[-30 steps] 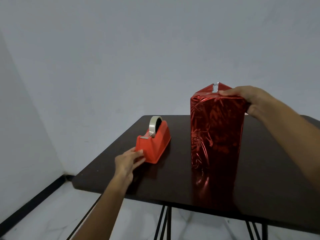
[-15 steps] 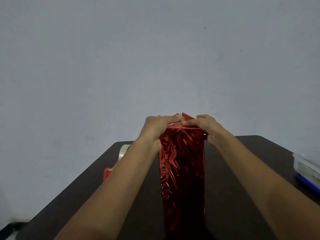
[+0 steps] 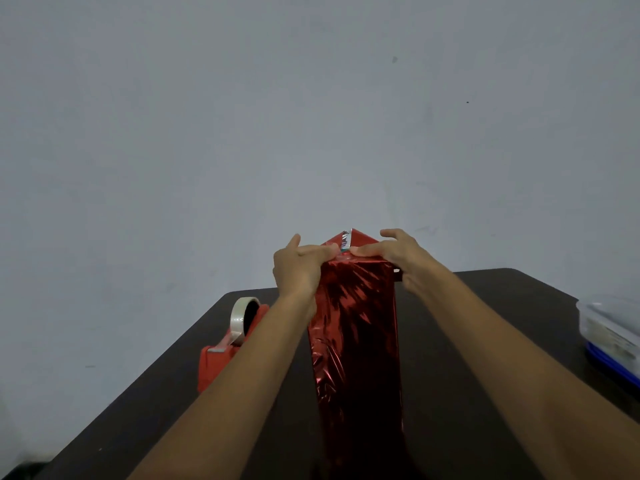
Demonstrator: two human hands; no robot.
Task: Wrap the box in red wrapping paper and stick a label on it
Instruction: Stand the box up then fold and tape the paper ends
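Red foil wrapping paper (image 3: 360,299) covers the tall box (image 3: 356,368), which stands upright on the dark tabletop (image 3: 485,323) directly in front of me. Its top flap is folded to a point with a silver edge showing. My left grip (image 3: 299,271) lies straight-fingered against the top edge, thumb raised, pressing the paper down without clasping it. My right grip (image 3: 403,259) curls over the opposite top corner and holds the box, forefinger stretched along the fold close to the left fingertips. A red tape dispenser (image 3: 221,362) carrying a clear roll sits just left of my left forearm. A clear plastic container (image 3: 613,334) with a blue base rests near the tabletop's right edge.
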